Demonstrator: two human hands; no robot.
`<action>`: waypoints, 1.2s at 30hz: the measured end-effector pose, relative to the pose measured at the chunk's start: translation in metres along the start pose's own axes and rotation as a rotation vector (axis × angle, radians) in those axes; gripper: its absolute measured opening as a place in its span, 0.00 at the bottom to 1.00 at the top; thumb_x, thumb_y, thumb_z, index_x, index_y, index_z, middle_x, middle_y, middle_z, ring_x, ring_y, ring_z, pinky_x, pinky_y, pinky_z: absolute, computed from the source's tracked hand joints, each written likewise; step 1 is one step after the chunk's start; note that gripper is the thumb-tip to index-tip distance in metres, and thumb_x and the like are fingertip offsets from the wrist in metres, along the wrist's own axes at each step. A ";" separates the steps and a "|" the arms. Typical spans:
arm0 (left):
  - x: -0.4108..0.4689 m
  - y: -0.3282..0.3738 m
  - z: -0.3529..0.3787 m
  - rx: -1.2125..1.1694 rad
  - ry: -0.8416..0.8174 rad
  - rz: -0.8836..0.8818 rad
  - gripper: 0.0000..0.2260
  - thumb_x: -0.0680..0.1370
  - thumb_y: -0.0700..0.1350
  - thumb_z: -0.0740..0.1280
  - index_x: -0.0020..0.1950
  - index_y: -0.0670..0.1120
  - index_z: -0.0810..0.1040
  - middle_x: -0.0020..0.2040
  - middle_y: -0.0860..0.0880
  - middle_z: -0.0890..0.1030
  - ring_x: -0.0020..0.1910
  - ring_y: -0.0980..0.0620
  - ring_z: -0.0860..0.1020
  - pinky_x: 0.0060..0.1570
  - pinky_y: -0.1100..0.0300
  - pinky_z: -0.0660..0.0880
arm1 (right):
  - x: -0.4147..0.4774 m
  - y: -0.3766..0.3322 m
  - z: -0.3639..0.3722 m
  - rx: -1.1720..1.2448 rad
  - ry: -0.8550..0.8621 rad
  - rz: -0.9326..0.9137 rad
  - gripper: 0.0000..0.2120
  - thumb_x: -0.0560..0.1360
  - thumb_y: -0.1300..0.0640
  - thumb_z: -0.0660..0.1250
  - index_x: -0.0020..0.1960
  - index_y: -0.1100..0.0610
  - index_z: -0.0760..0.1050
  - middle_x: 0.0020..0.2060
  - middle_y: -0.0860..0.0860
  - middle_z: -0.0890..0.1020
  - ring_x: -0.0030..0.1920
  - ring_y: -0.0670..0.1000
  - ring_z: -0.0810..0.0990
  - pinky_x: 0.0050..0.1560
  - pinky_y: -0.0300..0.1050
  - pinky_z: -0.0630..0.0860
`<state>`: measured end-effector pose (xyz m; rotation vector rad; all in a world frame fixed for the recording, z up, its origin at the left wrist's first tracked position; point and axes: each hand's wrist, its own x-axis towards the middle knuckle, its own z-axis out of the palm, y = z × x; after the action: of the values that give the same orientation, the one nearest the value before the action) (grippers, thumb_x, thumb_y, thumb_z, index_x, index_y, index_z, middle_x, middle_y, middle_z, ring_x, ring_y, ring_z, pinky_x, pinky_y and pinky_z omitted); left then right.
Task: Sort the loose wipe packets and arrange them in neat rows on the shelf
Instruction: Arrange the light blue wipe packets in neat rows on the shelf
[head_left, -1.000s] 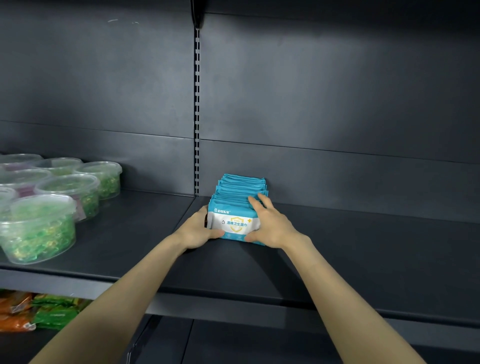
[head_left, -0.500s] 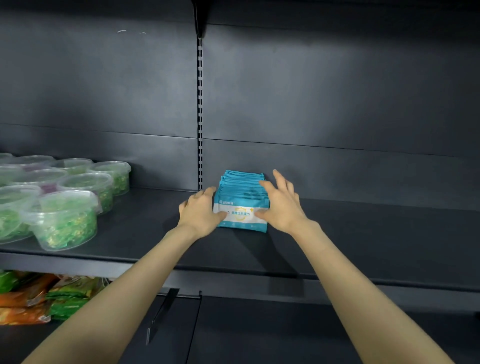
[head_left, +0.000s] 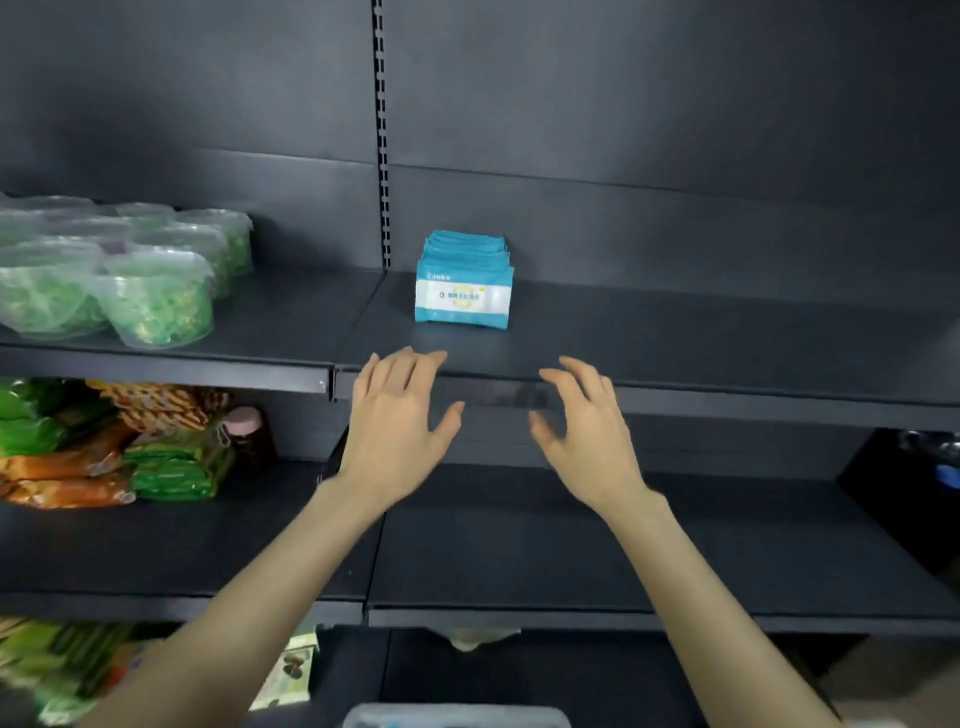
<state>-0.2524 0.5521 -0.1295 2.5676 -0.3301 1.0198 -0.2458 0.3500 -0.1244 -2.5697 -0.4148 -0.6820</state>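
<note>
Pulled back from the wipe packets: both hands off the stack, out past the shelf's front edge. Left hand fingers spread wide, holding nothing, fingertips just over the front lip. Right hand likewise spread and loosely curled, holding nothing, level with the lip and slightly blurred.

Wipe packets standing upright in one tight front-to-back row on the shelf, near the back edge of the right-hand board, just right of the slotted upright in the back panel. Front packet face-on, blue with a white band. Bare dark board on all sides of the row: open strip between row and front edge, long empty run toward the right end, a narrower gap to the left up to the seam between boards.

Left-hand board crowded with clear lidded tubs of green contents, reaching close to the front edge and well apart from the row.

Lower shelf dark and bare in the middle and right; green and orange snack bags piled at its left end, with a small pink-capped jar beside them. More packaged goods at bottom left, blurred. Pale rim of a bin at the bottom edge, contents unclear. Dark grey back panels behind everything.
</note>
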 end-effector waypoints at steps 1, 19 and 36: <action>-0.017 0.003 0.005 -0.003 0.006 0.010 0.22 0.75 0.52 0.62 0.64 0.42 0.74 0.56 0.43 0.78 0.63 0.43 0.73 0.67 0.54 0.57 | -0.020 0.004 0.007 0.002 -0.025 -0.002 0.21 0.76 0.57 0.67 0.68 0.59 0.70 0.70 0.55 0.67 0.68 0.56 0.65 0.62 0.53 0.71; -0.396 0.030 0.155 -0.020 -0.784 -0.485 0.22 0.74 0.50 0.65 0.64 0.41 0.75 0.56 0.41 0.79 0.56 0.37 0.77 0.57 0.45 0.71 | -0.346 0.097 0.200 0.111 -0.777 0.384 0.22 0.77 0.56 0.65 0.69 0.60 0.68 0.68 0.58 0.69 0.66 0.60 0.68 0.67 0.50 0.66; -0.585 -0.034 0.304 -0.180 -0.806 -1.495 0.36 0.73 0.52 0.71 0.74 0.43 0.56 0.67 0.41 0.65 0.65 0.40 0.66 0.66 0.45 0.66 | -0.475 0.150 0.413 0.291 -0.912 0.717 0.32 0.78 0.49 0.65 0.76 0.58 0.57 0.75 0.54 0.62 0.75 0.54 0.59 0.72 0.42 0.55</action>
<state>-0.4714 0.5072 -0.7510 2.0053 1.0960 -0.5429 -0.4207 0.3441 -0.7471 -2.3410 0.1570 0.7617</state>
